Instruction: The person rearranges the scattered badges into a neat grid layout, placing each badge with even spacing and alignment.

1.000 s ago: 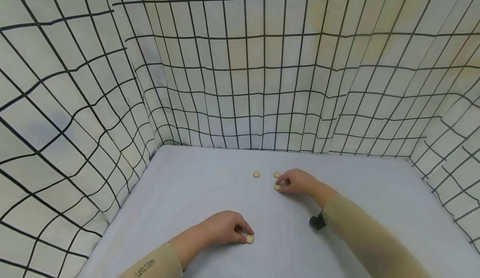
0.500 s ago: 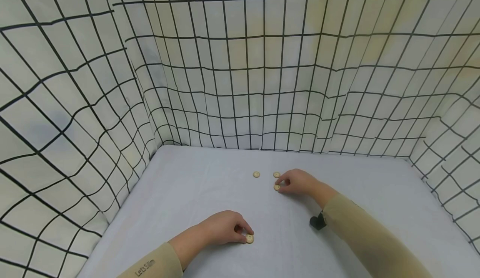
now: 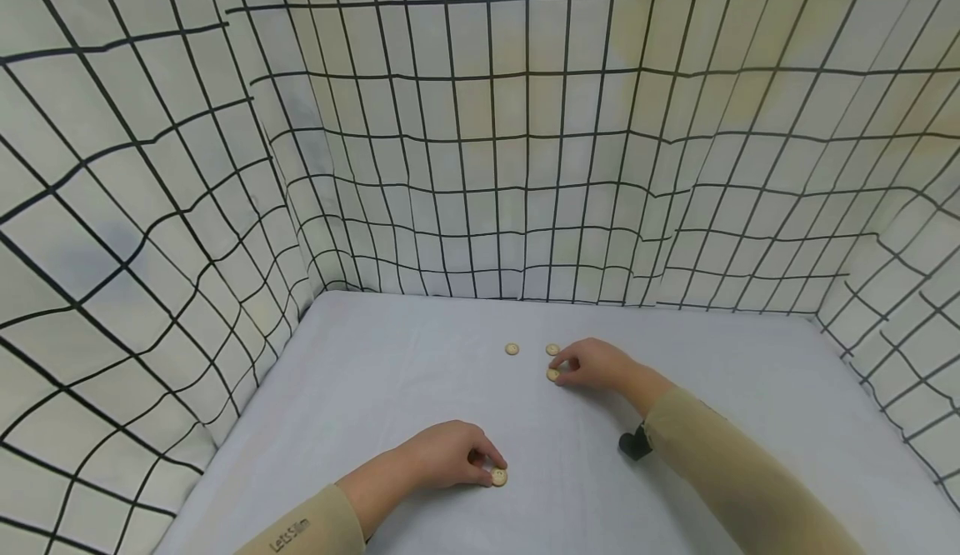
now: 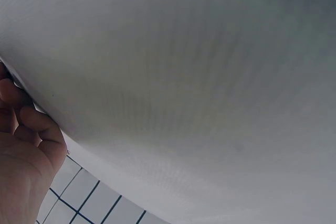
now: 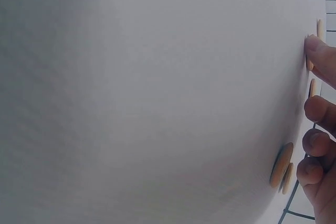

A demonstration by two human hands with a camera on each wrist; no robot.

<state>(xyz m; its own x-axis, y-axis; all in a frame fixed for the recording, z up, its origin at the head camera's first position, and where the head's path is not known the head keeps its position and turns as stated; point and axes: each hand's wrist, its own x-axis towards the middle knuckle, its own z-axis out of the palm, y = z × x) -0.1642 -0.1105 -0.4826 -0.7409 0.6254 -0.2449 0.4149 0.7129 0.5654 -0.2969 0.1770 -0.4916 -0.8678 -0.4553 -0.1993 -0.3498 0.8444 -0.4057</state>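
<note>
Near the front of the table, my left hand (image 3: 457, 455) pinches a round beige button (image 3: 499, 477) between thumb and forefinger, close to the white cloth. Farther back, my right hand (image 3: 596, 363) holds a second button (image 3: 552, 375) at its edge with thumb and forefinger. Just behind it lies a third button (image 3: 552, 349), with another button (image 3: 512, 348) to its left. From the right wrist, buttons (image 5: 282, 165) show edge-on beside the fingers (image 5: 317, 108), some of them hidden in the head view. The left wrist view shows the left hand (image 4: 26, 150) with curled fingers; its button is hidden there.
White cloth (image 3: 390, 372) covers the table. Pale walls with a black grid net (image 3: 480, 163) rise behind and along both sides. A small black object (image 3: 634, 444) sits at the right sleeve's cuff.
</note>
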